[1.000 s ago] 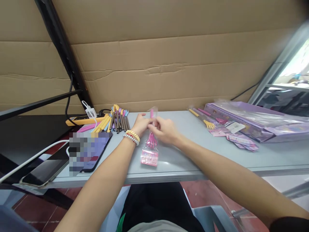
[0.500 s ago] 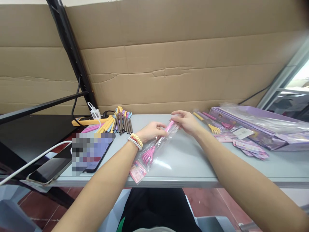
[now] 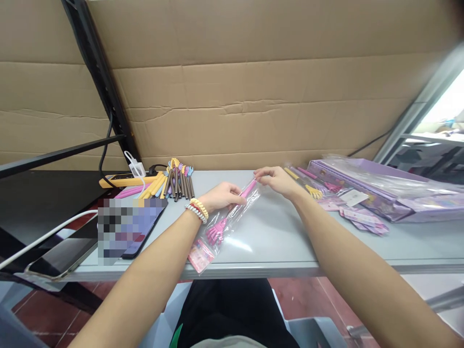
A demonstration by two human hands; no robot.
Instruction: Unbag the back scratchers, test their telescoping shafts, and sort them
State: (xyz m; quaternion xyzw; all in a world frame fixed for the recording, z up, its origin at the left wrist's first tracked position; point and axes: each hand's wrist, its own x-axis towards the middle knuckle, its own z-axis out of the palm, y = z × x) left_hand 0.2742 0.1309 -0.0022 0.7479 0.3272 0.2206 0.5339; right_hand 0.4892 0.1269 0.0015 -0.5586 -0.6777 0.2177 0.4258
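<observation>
So I've got the left hand (image 3: 226, 195) pinching a pink scratcher (image 3: 216, 233) partway up its stick, thumb against fingers through the clear bag (image 3: 239, 216) — probably because holding it midway steadies both stick and plastic. The right hand (image 3: 273, 181) has its fingertips bunched at the top end of the handle; from here I can't tell if they're nipping plastic, stick or both, but that's the spot I'd pick for control of that end. The whole thing slants across the gray table (image 3: 279, 232), little pink claw low toward the front edge. A pink card (image 3: 201, 255) sits at that low end, apparently in the bag too, so I guess it's meant to show beside the claw.

Further left, a pile of loose scratchers (image 3: 177, 182) lies with most claws pointing to the back, maybe so the handles face the person. Nearer the front is a phone (image 3: 155, 220). Off right, a bagged yellow scratcher (image 3: 312, 191) and some loose cards (image 3: 364, 220) lie by the purple box (image 3: 391, 209) — grouped apart, likely to keep the middle workable.
</observation>
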